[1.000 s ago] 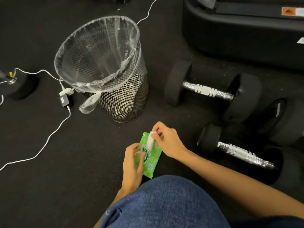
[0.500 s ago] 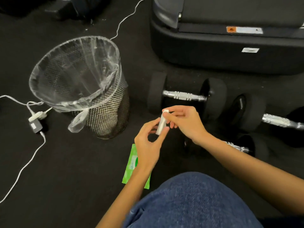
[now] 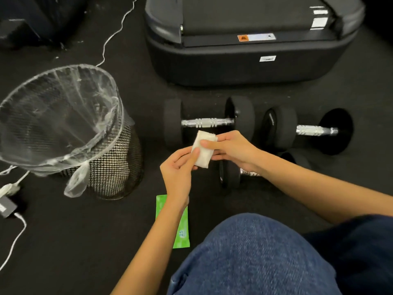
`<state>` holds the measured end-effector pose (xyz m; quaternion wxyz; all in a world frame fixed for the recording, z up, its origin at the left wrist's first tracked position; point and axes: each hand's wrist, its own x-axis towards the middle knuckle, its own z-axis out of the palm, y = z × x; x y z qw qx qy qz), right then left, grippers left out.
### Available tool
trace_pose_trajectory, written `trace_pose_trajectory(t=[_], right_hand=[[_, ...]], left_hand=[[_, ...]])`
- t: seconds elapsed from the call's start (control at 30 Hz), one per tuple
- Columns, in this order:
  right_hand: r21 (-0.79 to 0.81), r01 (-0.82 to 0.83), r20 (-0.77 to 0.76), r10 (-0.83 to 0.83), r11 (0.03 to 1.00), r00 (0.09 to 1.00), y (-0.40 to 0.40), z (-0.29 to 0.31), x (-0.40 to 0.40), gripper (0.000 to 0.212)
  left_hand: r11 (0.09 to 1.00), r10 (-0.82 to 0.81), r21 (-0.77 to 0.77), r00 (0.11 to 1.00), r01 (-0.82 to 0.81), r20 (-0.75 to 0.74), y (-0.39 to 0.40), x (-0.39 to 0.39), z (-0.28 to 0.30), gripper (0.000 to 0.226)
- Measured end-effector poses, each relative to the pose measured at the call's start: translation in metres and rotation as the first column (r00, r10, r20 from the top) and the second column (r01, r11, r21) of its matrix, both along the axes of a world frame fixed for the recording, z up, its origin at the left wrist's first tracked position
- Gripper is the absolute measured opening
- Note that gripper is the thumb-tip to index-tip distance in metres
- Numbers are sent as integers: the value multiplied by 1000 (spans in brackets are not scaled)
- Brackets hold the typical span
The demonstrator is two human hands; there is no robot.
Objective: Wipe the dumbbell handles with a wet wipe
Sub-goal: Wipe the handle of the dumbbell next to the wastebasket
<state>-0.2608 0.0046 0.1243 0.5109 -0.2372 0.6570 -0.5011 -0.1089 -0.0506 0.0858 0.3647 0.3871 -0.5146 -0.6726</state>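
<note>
Dark gym floor (image 3: 85, 241), both hands raised above it, left hand (image 3: 177, 169) and right hand (image 3: 231, 149) fingers pinching a folded wet wipe (image 3: 203, 154).

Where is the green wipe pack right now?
In the head view, the green wipe pack lies on the floor, partly under the left forearm, between the mesh bin and the knee.

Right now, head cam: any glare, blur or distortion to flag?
Head view: specular glints on the chrome dumbbell handles, sheen on the bin liner; black floor and weight heads merge in low contrast; the wet wipe is bright but readable; slight softness overall; wide-angle bending at the edges.
</note>
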Motion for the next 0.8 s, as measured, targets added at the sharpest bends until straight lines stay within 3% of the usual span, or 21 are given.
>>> trace_pose_trajectory(t=[0.1,0.2,0.3,0.37,0.47,0.57,0.6,0.67,0.73,0.8], right_hand=[[-22,38,121,-35,999,992,-5,-2,0,23],[-16,94,204,-88,995,975,-13,-5,-13,17],[-15,105,194,-100,994,976,-26,-5,-34,23],[-22,113,59,-112,993,992,-37,-7,-43,23],[-5,20,-282,-20,1000,959,-59,-9,-52,21],[122,-238,-644,260,964,720,-91,-5,-64,19],[127,-272,-728,276,954,628,-101,-4,-66,24],[49,-251,-827,180,967,533,-121,-11,-70,20],[-30,-208,-856,83,978,510,-135,-24,-70,19],[12,-244,-894,120,970,431,-140,-39,-63,26]], left_hand=[[1000,3,-20,999,-2,50,-9,-6,1,14],[969,61,-245,990,-28,129,-29,-19,9,12],[829,231,-551,954,-91,190,-64,-37,19,15],[726,297,-687,915,-29,275,-94,-54,19,22],[660,320,-726,803,191,502,-126,-76,-1,36],[618,415,-712,631,333,655,-131,-80,-25,48],[602,435,-712,598,363,673,-130,-78,-31,51],[584,450,-705,562,402,694,-128,-75,-39,54],[585,474,-706,538,399,697,-128,-76,-42,55],[580,515,-717,508,386,690,-127,-79,-43,56]])
